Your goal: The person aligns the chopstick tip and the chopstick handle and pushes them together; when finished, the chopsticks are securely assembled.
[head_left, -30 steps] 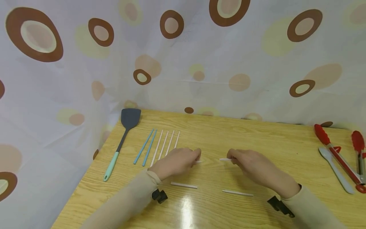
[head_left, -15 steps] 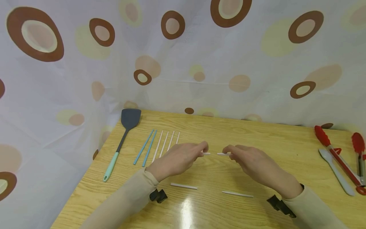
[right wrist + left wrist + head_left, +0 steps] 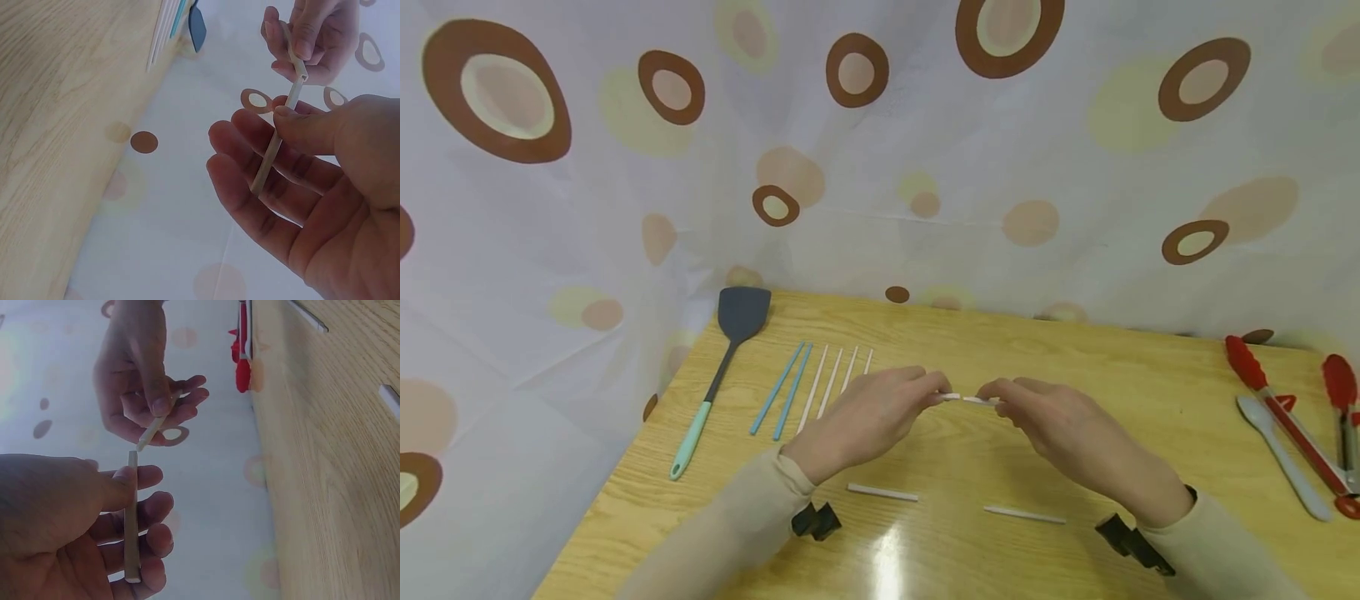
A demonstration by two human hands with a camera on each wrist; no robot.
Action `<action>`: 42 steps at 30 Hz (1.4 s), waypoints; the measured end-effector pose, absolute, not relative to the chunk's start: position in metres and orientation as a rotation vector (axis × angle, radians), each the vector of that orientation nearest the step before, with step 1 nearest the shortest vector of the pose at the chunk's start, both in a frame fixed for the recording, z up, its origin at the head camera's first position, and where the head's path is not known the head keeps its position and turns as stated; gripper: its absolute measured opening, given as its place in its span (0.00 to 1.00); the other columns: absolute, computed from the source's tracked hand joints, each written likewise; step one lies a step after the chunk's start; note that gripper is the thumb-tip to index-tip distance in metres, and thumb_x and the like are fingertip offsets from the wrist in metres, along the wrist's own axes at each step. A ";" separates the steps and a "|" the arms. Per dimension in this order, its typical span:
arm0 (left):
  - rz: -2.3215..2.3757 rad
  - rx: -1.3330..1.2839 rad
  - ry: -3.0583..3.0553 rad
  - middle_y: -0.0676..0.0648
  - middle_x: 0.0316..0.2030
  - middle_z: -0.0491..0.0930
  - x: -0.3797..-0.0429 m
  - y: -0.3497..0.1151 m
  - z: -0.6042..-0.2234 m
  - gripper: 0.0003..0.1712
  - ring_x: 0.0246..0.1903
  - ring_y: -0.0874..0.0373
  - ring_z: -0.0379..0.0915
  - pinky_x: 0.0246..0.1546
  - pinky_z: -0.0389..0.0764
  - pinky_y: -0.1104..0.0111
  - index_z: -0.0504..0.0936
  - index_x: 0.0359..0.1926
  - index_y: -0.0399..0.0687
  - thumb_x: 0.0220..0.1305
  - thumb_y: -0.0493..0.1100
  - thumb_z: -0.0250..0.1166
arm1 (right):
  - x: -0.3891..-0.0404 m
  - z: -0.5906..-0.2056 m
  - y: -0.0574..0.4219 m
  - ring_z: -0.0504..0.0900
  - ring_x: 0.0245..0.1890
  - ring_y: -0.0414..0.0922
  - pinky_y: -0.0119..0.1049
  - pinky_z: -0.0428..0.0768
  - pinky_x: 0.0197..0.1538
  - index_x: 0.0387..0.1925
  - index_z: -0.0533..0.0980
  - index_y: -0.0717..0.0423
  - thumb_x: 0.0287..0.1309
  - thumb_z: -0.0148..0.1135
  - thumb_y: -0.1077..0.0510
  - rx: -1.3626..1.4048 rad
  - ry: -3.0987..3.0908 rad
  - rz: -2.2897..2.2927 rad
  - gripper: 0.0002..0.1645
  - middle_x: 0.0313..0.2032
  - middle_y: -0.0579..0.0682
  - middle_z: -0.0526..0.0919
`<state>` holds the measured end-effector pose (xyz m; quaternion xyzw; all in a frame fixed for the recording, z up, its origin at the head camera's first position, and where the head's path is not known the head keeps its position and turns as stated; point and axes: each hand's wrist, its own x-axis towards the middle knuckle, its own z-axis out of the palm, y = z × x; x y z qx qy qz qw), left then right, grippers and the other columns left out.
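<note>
My left hand (image 3: pixel 883 408) pinches a short white chopstick piece (image 3: pixel 131 525) between thumb and fingers, raised over the table. Opposite it, my right hand (image 3: pixel 1067 421) pinches a second short white chopstick piece (image 3: pixel 269 159). The two inner ends point at each other, with a very small gap in the head view. In the right wrist view the left hand's piece shows a hollow square end. On the table nearer me lie a left short white piece (image 3: pixel 882 492) and a right short white piece (image 3: pixel 1025 515), apart from each other.
At left lie a spatula (image 3: pixel 730 350) with a mint handle, blue chopsticks (image 3: pixel 790 396) and several long white chopsticks (image 3: pixel 817 387), partly behind my left hand. At right are red-tipped tongs (image 3: pixel 1285 412) and a pale spoon-like utensil (image 3: pixel 1285 458). A patterned cloth (image 3: pixel 925 250) hangs behind the table.
Both hands have risen and come closer together, each still pinching its white piece. The gap between the inner ends has narrowed greatly. The pieces on the table stay in place.
</note>
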<state>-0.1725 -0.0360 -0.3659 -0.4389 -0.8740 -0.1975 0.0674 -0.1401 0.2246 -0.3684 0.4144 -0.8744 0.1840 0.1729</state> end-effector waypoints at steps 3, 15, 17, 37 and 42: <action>-0.595 -1.329 -2.632 0.56 0.34 0.79 -0.171 -0.036 -0.368 0.09 0.25 0.67 0.70 0.22 0.71 0.77 0.80 0.49 0.53 0.75 0.45 0.56 | -0.139 -0.370 0.222 0.69 0.21 0.32 0.26 0.71 0.23 0.51 0.75 0.50 0.76 0.39 0.46 1.178 -2.462 0.526 0.20 0.29 0.39 0.77; -0.487 -1.361 -2.609 0.55 0.32 0.77 -0.168 -0.034 -0.370 0.08 0.25 0.67 0.70 0.21 0.69 0.79 0.80 0.48 0.52 0.74 0.44 0.57 | -0.138 -0.374 0.222 0.60 0.16 0.30 0.23 0.65 0.19 0.49 0.76 0.50 0.77 0.32 0.43 1.151 -2.429 0.467 0.27 0.27 0.40 0.78; -0.466 -1.359 -2.613 0.55 0.32 0.77 -0.168 -0.033 -0.369 0.07 0.25 0.66 0.70 0.22 0.70 0.79 0.80 0.48 0.52 0.74 0.43 0.58 | -0.138 -0.374 0.221 0.58 0.15 0.30 0.23 0.63 0.18 0.47 0.78 0.52 0.77 0.32 0.43 1.142 -2.407 0.448 0.28 0.27 0.41 0.79; -0.462 -1.441 -2.528 0.52 0.36 0.79 -0.166 -0.026 -0.380 0.06 0.23 0.67 0.68 0.22 0.68 0.82 0.79 0.47 0.47 0.74 0.40 0.56 | -0.131 -0.368 0.216 0.58 0.14 0.31 0.25 0.64 0.16 0.40 0.79 0.54 0.76 0.26 0.43 1.106 -2.404 0.317 0.34 0.27 0.44 0.82; -0.487 -1.446 -2.550 0.51 0.39 0.80 -0.166 -0.026 -0.379 0.06 0.31 0.65 0.76 0.30 0.73 0.81 0.79 0.47 0.45 0.73 0.38 0.58 | -0.132 -0.369 0.216 0.62 0.14 0.32 0.26 0.65 0.15 0.40 0.79 0.54 0.76 0.28 0.43 1.101 -2.374 0.318 0.33 0.26 0.45 0.83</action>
